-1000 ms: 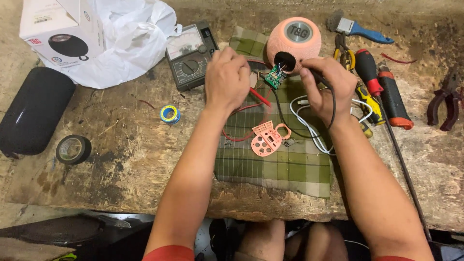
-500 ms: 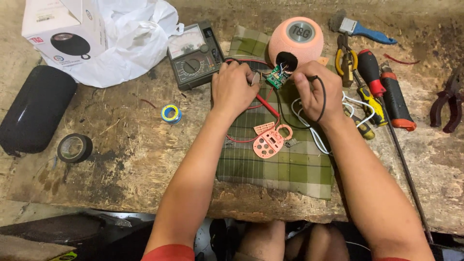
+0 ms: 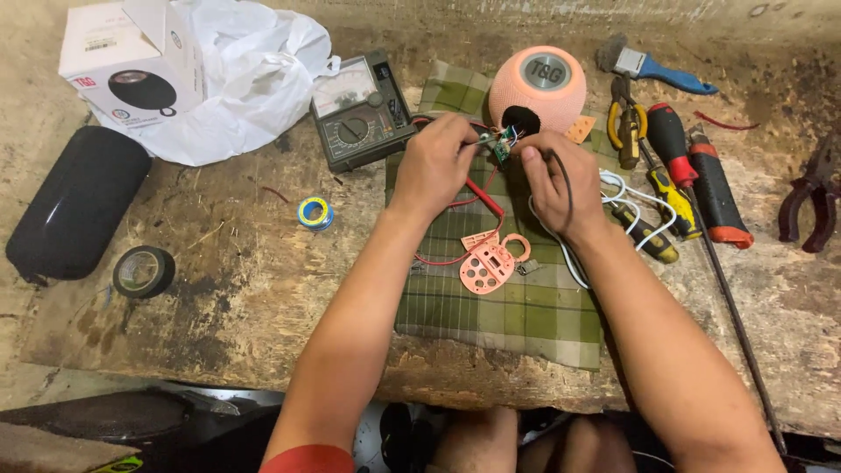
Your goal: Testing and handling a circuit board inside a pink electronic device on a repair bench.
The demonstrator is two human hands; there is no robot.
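A round pink speaker (image 3: pixel 536 88) with an open hole in its side rests at the back of a green plaid cloth (image 3: pixel 499 302). A small green circuit board (image 3: pixel 502 145) hangs from that hole on thin wires. My left hand (image 3: pixel 435 164) pinches the board from the left. From the right, my right hand (image 3: pixel 556 180) grips the board, with a black cable looped over its fingers. A red probe (image 3: pixel 484 197) lies under my hands. A pink perforated cover (image 3: pixel 488 265) lies on the cloth nearer to me.
An analog multimeter (image 3: pixel 361 109) sits left of the speaker. Screwdrivers (image 3: pixel 692 175), a brush (image 3: pixel 653 68) and pliers (image 3: pixel 810 197) lie at the right. A black oblong speaker (image 3: pixel 79 201), tape roll (image 3: pixel 143 271), solder spool (image 3: pixel 314 212), white box (image 3: pixel 123 66) and plastic bag (image 3: pixel 250 74) are at the left.
Both hands have stayed at the speaker's hole, closing slightly tighter on the circuit board. The view has shifted a little; nothing else has moved.
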